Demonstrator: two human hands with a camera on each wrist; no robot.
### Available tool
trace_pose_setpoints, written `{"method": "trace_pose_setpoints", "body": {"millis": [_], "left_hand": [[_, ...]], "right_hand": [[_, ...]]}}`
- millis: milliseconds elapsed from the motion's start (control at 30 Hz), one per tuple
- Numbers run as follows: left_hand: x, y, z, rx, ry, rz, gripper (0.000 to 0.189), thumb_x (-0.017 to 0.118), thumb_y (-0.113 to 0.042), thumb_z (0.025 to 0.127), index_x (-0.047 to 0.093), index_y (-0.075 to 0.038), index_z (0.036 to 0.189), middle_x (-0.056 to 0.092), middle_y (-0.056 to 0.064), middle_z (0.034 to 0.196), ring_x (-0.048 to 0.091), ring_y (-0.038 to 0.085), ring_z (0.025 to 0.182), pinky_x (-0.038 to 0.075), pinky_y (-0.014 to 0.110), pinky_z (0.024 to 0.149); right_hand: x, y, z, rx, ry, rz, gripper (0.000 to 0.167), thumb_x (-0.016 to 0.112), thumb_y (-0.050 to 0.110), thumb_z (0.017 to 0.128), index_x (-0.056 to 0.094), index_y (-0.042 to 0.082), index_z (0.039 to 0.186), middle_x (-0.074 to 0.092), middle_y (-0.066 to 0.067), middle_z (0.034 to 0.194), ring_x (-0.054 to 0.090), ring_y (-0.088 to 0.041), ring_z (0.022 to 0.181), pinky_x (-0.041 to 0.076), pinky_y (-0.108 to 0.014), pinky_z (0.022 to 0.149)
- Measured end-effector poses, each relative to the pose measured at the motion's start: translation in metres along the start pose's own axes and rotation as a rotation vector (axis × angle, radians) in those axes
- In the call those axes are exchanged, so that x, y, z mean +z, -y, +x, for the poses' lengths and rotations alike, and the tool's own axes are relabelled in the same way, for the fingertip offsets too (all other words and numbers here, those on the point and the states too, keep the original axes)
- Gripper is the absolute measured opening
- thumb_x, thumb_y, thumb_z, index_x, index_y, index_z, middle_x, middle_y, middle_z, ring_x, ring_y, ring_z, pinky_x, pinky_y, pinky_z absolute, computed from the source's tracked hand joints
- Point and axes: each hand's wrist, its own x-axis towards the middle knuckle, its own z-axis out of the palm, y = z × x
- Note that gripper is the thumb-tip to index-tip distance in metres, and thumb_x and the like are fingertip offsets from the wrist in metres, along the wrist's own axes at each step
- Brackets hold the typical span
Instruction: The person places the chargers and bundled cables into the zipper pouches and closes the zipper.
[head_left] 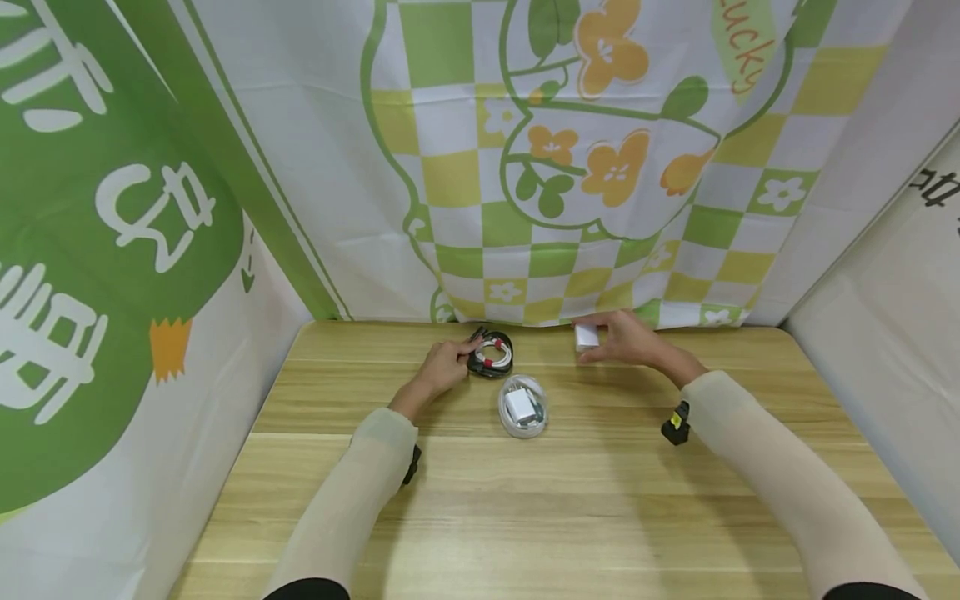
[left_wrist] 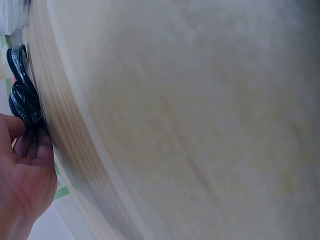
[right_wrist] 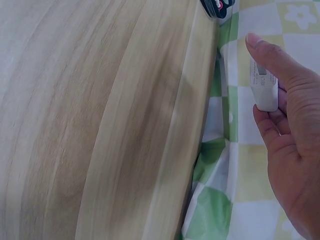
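Observation:
At the far side of the wooden table my left hand [head_left: 442,369] pinches the edge of a coiled black cable [head_left: 510,360]. A smaller white cable coil [head_left: 483,354] with red ties lies inside that ring. The left wrist view shows my thumb and fingers on the black cable [left_wrist: 21,82]. My right hand [head_left: 633,342] grips a small white charger [head_left: 587,337] between thumb and fingers near the back edge. Printed text and a port show on the charger [right_wrist: 263,87] in the right wrist view. Between the hands, nearer to me, a white charger plug [head_left: 520,405] lies on a clear-white cable coil [head_left: 524,432].
A patterned cloth [head_left: 465,225] hangs right behind the back edge of the wooden table [head_left: 525,517]. Printed fabric walls stand on the left [head_left: 187,500] and right [head_left: 900,292]. Black wrist cameras [head_left: 676,424] are strapped under both sleeves.

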Motion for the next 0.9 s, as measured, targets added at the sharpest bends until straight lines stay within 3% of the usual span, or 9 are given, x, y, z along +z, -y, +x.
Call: {"method": "trace_pose_setpoints", "body": {"millis": [500,633,900], "left_hand": [[0.0,0.0,-0.001,-0.011,0.007,-0.016,0.052,0.052,0.002,0.098,0.062,-0.017,0.145,0.057,0.013,0.151,0.023,0.012,0.054,0.028,0.026,0.053],[0.0,-0.001,-0.002,-0.004,0.009,-0.022,0.052,0.051,0.002,0.099,0.062,-0.017,0.146,0.057,0.012,0.152,0.022,0.013,0.054,0.028,0.027,0.053],[0.001,-0.001,-0.001,-0.017,0.003,-0.021,0.052,0.052,0.001,0.099,0.062,-0.018,0.145,0.057,0.011,0.151,0.023,0.013,0.054,0.028,0.026,0.054]], "right_hand": [[0.014,0.014,0.017,-0.008,0.053,0.022,0.069,0.098,0.021,0.076,0.07,-0.001,0.135,0.078,-0.018,0.11,0.065,-0.019,0.077,0.053,-0.031,0.065],[0.019,0.016,0.022,-0.025,0.06,0.06,0.069,0.098,0.017,0.075,0.07,-0.003,0.135,0.078,-0.018,0.11,0.067,-0.023,0.08,0.054,-0.03,0.068],[0.029,0.019,0.032,-0.071,0.066,0.06,0.069,0.098,0.016,0.075,0.069,-0.007,0.133,0.077,-0.013,0.1,0.066,-0.021,0.079,0.054,-0.028,0.068]]}}
